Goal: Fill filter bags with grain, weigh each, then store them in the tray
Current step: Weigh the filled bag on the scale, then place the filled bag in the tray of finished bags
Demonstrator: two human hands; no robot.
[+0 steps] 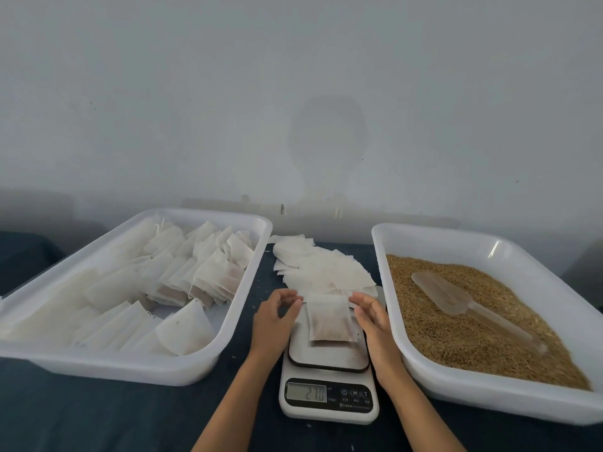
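head view: the weighing step is in hand. one filled filter bag [330, 318] lies flat on the platform of the scale [329, 380], which sits at the near middle of the dark tabletop [98, 415], and the display shows a reading that looks like 27.0, though the digits are soft. the left hand [275, 316] hovers just beside the bag's left edge, fingers loosely curled and holding nothing. the right hand [372, 316] sits at the bag's right edge, fingers relaxed and apart; whether its fingertips touch the bag's top corner i cannot tell.

judging by this, the next move calls for reading the weight, then pinching the bag by its top edge and carrying it left over the rim into the storage tray [228, 347], keeping it level so no grain spills.

counts: two white trays, the left one holding filled bags in overlapping rows, too many and too layered to count exactly, and the grain tray [456, 243] along the right edge. one clear scoop [456, 296] lies on the grain [463, 340]. one loose pile of empty bags [321, 270] lies toward the far edge, behind the scale. one scale, one bag on it.
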